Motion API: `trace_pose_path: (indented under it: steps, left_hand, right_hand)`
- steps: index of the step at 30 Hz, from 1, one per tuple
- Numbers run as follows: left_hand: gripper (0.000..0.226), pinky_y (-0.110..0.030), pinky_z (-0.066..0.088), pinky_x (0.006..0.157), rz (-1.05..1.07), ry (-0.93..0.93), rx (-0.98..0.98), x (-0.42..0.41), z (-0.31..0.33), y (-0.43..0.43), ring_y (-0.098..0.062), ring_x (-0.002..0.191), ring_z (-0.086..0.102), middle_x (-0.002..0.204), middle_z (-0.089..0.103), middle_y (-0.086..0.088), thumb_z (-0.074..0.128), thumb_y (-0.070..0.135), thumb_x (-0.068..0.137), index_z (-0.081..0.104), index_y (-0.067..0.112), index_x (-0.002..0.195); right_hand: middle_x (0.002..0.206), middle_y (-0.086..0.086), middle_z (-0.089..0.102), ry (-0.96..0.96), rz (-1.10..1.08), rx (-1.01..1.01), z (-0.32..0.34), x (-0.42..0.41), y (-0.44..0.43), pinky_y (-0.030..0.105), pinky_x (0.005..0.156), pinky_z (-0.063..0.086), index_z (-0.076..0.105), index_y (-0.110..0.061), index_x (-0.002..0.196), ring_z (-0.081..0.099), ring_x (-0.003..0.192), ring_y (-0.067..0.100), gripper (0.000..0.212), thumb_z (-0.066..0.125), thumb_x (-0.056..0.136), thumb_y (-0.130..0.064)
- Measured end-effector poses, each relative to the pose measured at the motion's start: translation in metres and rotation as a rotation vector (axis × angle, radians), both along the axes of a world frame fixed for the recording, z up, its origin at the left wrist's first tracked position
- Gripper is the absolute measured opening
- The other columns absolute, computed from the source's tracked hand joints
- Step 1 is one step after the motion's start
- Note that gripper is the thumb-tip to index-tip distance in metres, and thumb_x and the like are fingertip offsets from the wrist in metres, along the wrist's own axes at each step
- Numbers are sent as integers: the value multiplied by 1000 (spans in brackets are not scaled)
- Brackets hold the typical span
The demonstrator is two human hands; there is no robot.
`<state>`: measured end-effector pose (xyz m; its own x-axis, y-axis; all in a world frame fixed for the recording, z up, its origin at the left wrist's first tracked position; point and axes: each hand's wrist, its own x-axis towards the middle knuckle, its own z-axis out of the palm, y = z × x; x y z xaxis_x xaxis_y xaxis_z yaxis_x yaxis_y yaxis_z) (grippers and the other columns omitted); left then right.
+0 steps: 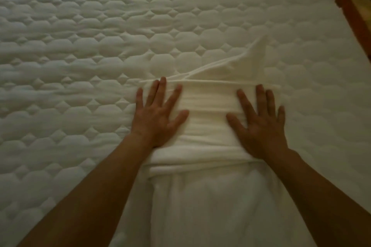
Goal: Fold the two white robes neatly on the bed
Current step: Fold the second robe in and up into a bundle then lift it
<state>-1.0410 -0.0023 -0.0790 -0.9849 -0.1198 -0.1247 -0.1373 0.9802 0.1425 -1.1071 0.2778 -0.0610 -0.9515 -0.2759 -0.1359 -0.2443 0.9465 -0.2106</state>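
Robe: one white robe (210, 126) lies on the bed (80, 46), folded into a narrow strip whose long axis runs from the person straight away toward a fold edge across the far end.
Stray part: a pointed flap (255, 60) sticks out beyond that far edge, toward the right.
Left hand (158, 118): flat on the strip's left side, fingers spread wide, gripping nothing.
Right hand (261, 126): flat on the strip's right side, also spread wide and empty.
Key relation: the flap lies ahead of the right hand, so that hand is nearer for tucking it.
Count: two hands, one robe visible; a second robe is not in view.
Stage: likely pressing the fold flat.
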Motion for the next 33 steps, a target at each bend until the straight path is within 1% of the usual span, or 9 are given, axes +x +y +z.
trace_pose_path:
  steps: [7,11,17,21,24,26,28,31,33]
  left_hand:
    - [77,-61,-15,121,33,-33,-69,5,24,21,-29,156,-18,170,-19,-7,5,74,94,-12,39,160]
    - [71,-63,-9,122,8,-70,61,49,14,23,-23,153,-29,165,-33,7,7,79,90,-19,57,152]
    - [68,-64,-6,122,61,-105,74,52,28,31,-25,156,-21,169,-22,4,13,75,95,-10,54,156]
    - [69,-55,7,126,214,-13,332,115,31,41,-22,158,-7,172,-6,-1,22,69,98,12,42,161]
    - [74,-34,33,121,370,164,688,201,39,69,2,150,17,170,8,8,50,65,95,22,39,158]
    - [84,-16,35,112,455,100,801,264,52,96,6,142,32,162,23,19,62,61,88,17,44,156]
    - [98,-24,39,112,579,-25,871,322,60,118,-4,139,45,157,41,14,74,62,79,21,39,158]
    - [102,-41,40,117,624,-117,820,391,65,151,-14,143,44,160,39,8,71,66,74,23,37,159]
    - [98,-33,32,118,633,-143,769,419,72,174,-18,145,40,162,36,3,71,58,79,21,33,160]
  right_hand:
    - [167,-4,-16,-43,-12,10,3,-3,-2,62,120,-1,-8,-58,150,-16,153,21,70,21,90,-79]
    - [167,-4,-14,-35,-12,11,3,1,0,62,120,0,-5,-58,151,-13,154,22,70,21,89,-80]
    - [167,4,-15,-63,-93,176,22,16,-15,66,117,-4,-6,-50,154,-12,154,28,71,13,91,-78]
    - [168,6,-8,-88,-66,94,35,78,4,63,119,-5,1,-43,157,-7,154,27,72,13,93,-74]
    - [167,4,-16,-87,90,13,38,151,37,59,119,-6,-3,-47,156,-14,154,24,74,11,90,-77]
    - [164,0,-26,-191,134,8,41,196,65,54,120,-12,-14,-52,152,-24,151,20,74,9,88,-79]
    - [164,-2,-27,-239,167,77,45,235,97,54,121,-12,-16,-54,151,-25,151,19,73,6,86,-80]
    - [167,5,-15,-208,259,135,57,288,147,58,121,-7,4,-48,156,-13,154,26,71,10,92,-77]
    - [167,14,-8,-125,298,109,61,323,173,62,120,-5,16,-39,158,-8,154,32,68,25,96,-69]
